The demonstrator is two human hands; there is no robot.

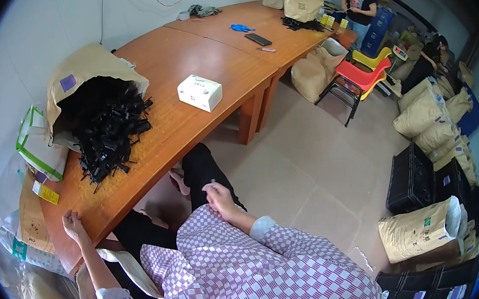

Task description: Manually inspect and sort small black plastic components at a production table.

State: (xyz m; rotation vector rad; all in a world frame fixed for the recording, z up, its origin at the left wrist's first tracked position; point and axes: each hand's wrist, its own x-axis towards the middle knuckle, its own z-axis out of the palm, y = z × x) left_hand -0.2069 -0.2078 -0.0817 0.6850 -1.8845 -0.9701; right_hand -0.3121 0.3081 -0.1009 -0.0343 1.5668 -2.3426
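My left hand (73,227) rests at the near edge of the wooden table (165,54), its fingers curled together; whatever they may hold is too small to make out. Over my lap is my right hand (222,202), closed, with a small greyish tip showing above the fingers that I cannot identify. Beyond my left hand, a heap of small black plastic parts (110,130) spills from a brown paper sack (63,81) lying on its side. A small yellow box (46,193) lies close to my left hand.
A white tissue box (200,93) sits mid-table, with a dark phone (258,39) and blue glove (242,28) farther off. Red (364,75) and yellow chairs stand beyond. Sacks (417,232) and black crates (411,179) line the right. Two people (360,4) are at the back.
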